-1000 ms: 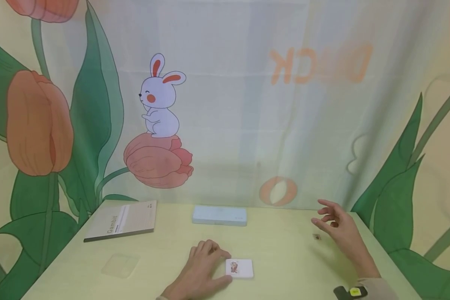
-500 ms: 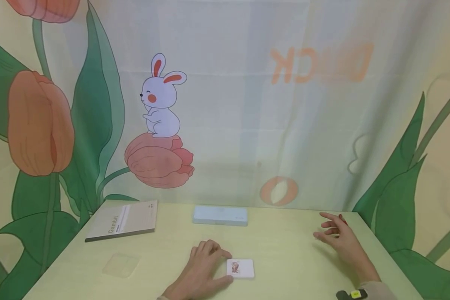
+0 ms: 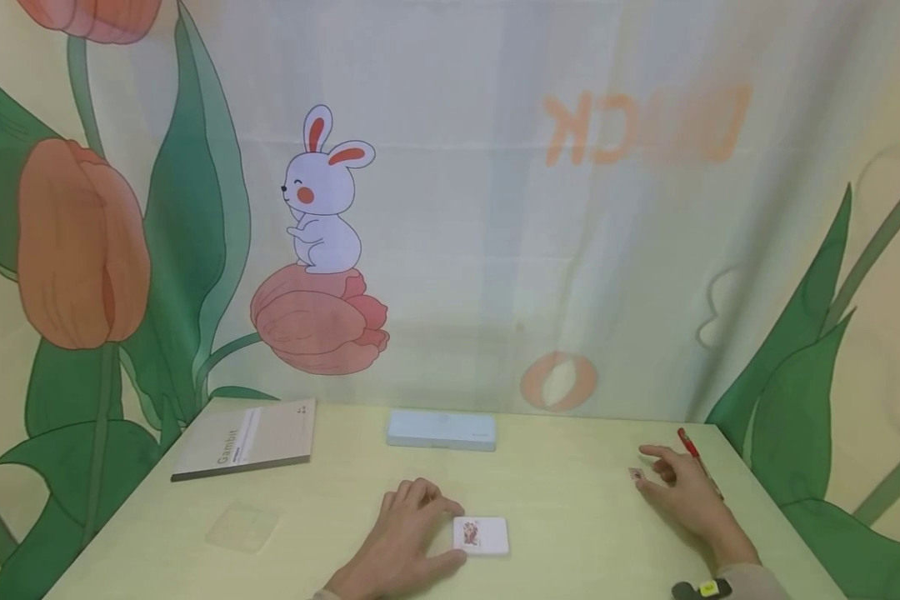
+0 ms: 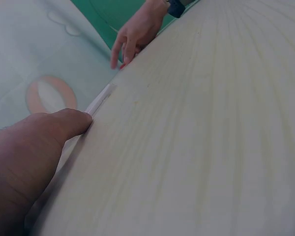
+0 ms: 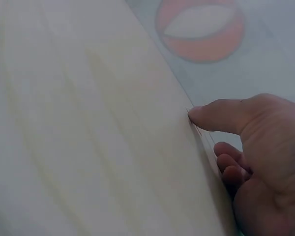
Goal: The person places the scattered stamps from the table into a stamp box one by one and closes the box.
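In the head view my left hand (image 3: pixel 401 542) pinches the left corners of a thin white rectangular piece (image 3: pixel 492 536) between thumb and index finger. A small red-brown picture is printed on its left half. The left wrist view shows the thumb (image 4: pixel 71 123) against its edge. My right hand (image 3: pixel 686 492) is low over the table at the right, its thumb at the edge of a tiny pale square with a dark mark (image 3: pixel 636 474). In the right wrist view one straight finger (image 5: pixel 211 115) touches a thin edge at the tabletop, other fingers bent behind.
A red pen (image 3: pixel 687 442) lies beyond the right hand, partly hidden by it. At the back stand a pale blue case (image 3: pixel 441 430) and, left of it, a notebook (image 3: pixel 270 442) marked "Gambit". A clear flat square (image 3: pixel 242 527) lies front left. A printed curtain hangs behind the table.
My right hand has come down and nearer, its thumb now beside the tiny square, and the red pen has come into sight behind it. My left hand stays in place.
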### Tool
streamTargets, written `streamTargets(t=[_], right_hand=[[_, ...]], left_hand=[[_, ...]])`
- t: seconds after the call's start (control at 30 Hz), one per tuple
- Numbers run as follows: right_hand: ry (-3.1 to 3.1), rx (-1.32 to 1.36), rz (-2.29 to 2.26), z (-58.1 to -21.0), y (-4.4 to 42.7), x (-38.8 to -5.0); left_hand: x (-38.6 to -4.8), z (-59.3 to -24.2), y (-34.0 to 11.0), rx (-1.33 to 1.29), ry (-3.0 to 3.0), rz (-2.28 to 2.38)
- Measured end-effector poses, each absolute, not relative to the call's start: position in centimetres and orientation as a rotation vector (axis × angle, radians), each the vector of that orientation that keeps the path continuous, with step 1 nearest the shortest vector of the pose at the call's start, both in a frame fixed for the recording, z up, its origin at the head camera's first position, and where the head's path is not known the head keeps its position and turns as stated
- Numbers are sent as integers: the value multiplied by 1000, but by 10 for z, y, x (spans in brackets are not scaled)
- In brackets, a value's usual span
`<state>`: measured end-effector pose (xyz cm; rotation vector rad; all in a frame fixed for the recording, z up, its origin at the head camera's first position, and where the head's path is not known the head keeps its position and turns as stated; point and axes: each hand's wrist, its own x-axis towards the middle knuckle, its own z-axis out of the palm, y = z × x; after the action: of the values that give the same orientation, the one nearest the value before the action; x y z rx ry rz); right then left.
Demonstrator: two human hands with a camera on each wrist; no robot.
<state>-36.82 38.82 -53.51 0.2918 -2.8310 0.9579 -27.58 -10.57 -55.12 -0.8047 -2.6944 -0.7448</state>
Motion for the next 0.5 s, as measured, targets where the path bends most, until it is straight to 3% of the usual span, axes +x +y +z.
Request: streamTargets(t=[0.5], right_hand=[[-2809, 309, 860, -536, 382, -360]], left_hand=[[-277, -552, -105, -794, -2712, -739]])
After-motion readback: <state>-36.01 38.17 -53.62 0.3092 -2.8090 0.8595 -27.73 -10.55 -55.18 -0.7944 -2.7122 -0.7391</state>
